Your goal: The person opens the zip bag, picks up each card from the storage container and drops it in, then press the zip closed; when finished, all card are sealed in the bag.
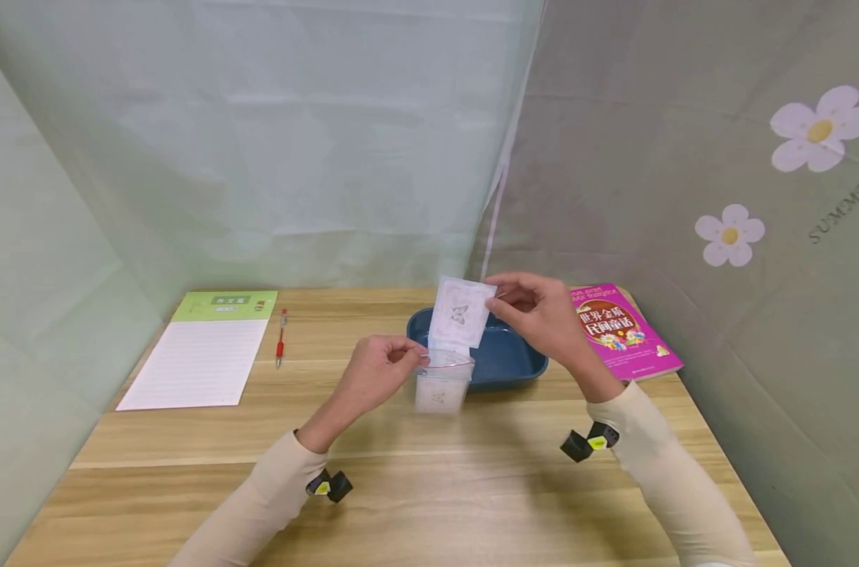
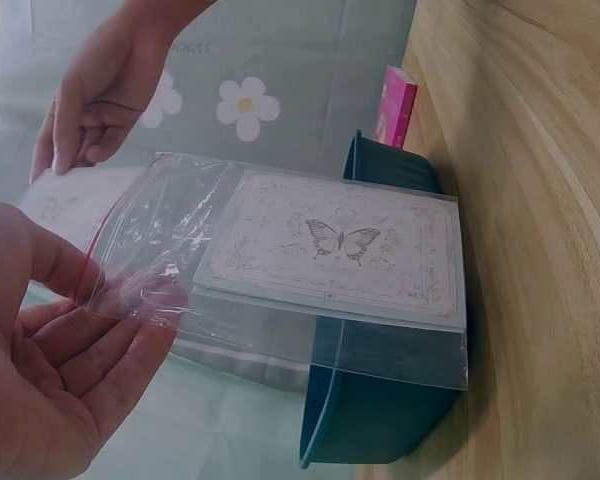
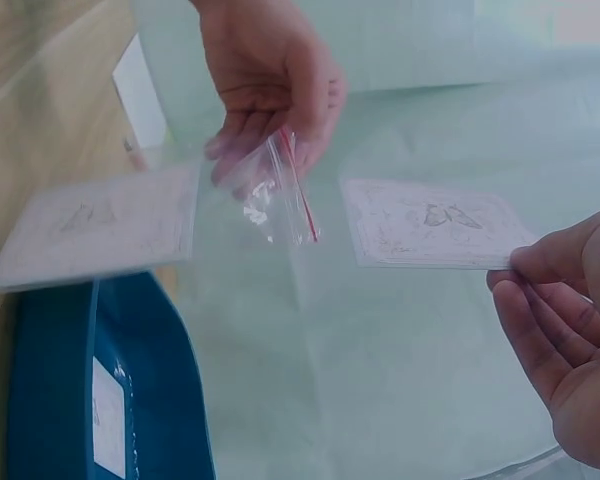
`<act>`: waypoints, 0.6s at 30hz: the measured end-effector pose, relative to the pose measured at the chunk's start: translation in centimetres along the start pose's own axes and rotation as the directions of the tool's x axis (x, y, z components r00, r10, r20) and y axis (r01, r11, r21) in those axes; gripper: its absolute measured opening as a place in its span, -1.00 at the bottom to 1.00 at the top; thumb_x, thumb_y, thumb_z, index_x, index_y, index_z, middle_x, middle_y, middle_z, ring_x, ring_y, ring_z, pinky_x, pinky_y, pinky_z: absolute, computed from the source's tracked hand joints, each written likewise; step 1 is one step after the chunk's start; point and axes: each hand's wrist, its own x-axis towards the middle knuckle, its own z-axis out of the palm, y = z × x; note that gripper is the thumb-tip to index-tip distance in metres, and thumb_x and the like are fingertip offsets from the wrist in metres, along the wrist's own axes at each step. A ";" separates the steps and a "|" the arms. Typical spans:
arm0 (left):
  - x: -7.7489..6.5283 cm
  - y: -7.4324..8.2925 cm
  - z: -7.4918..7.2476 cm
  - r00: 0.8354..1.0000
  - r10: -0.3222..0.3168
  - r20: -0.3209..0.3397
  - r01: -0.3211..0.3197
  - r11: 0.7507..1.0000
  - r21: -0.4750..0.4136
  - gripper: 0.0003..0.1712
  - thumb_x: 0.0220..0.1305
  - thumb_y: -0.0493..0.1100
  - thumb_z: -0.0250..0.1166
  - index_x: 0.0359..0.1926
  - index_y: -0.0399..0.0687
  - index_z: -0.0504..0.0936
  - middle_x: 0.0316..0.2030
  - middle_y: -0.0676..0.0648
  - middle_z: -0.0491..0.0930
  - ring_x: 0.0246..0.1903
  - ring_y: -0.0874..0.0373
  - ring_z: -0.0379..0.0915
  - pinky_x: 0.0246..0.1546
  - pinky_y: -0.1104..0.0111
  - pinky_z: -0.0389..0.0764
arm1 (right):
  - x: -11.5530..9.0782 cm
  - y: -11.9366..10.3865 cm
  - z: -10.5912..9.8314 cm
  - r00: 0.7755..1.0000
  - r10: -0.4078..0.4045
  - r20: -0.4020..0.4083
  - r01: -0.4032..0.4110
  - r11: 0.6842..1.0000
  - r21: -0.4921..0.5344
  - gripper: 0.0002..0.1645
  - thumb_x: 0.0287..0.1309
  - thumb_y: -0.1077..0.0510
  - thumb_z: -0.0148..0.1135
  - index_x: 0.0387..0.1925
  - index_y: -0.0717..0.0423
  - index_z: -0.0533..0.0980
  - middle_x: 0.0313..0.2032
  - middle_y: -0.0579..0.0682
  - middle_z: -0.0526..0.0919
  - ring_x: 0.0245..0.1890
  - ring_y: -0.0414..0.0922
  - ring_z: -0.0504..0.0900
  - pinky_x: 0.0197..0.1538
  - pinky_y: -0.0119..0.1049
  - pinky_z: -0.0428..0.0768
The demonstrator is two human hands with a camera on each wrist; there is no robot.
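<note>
My left hand [image 1: 379, 374] pinches the red-striped zip edge of a clear zip bag [image 2: 190, 225], which hangs down from the fingers. Inside the bag sits a pale card [image 2: 330, 245] with a butterfly print, seemingly one of a small stack. Just above the bag's mouth, my right hand [image 1: 546, 319] holds a similar butterfly card [image 1: 460, 311] by its edge, between thumb and fingers. This card is apart from the bag in the right wrist view. Behind both stands a blue basin [image 1: 514, 358]; another pale card [image 3: 107, 420] lies in it, partly hidden by the wall.
A pink book [image 1: 623, 335] lies right of the basin. On the left are a lined writing pad [image 1: 195, 358] with a green header and a red pen [image 1: 280, 346]. Fabric curtains [image 1: 316, 142] enclose the wooden table [image 1: 429, 488] at the back and sides.
</note>
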 end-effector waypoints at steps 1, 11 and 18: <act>0.0 0.0 0.0 1.000 -0.001 0.001 0.001 1.000 -0.002 -0.78 0.41 -0.20 0.23 -0.17 -0.15 0.81 -0.31 0.00 0.79 -0.34 0.10 0.66 -0.51 0.39 0.45 | -0.1 -0.1 0.0 1.000 -0.007 -0.001 0.007 1.000 0.006 -0.67 0.21 0.29 0.43 0.03 0.18 0.69 -0.29 0.09 0.77 -0.39 -0.13 0.73 -0.32 -0.44 0.64; 0.0 0.0 0.0 1.000 -0.017 0.013 0.018 1.000 -0.017 -0.77 0.43 -0.18 0.23 -0.18 -0.16 0.80 -0.28 -0.02 0.79 -0.43 0.12 0.59 -0.59 0.41 0.42 | -0.5 -0.1 0.8 0.998 -0.060 -0.008 0.061 0.996 0.065 -0.66 0.16 0.35 0.44 0.00 0.25 0.69 -0.32 0.14 0.77 -0.42 -0.13 0.74 -0.35 -0.45 0.63; 0.0 0.0 -0.2 0.999 -0.031 0.016 0.031 0.999 -0.025 -0.74 0.46 -0.18 0.18 -0.14 -0.18 0.79 -0.26 -0.03 0.80 -0.66 0.16 0.33 -0.67 0.42 0.26 | -0.7 0.4 1.2 0.999 -0.030 0.028 0.028 0.997 0.078 -0.67 0.20 0.33 0.42 0.02 0.27 0.68 -0.30 0.14 0.77 -0.42 0.05 0.73 -0.37 -0.45 0.60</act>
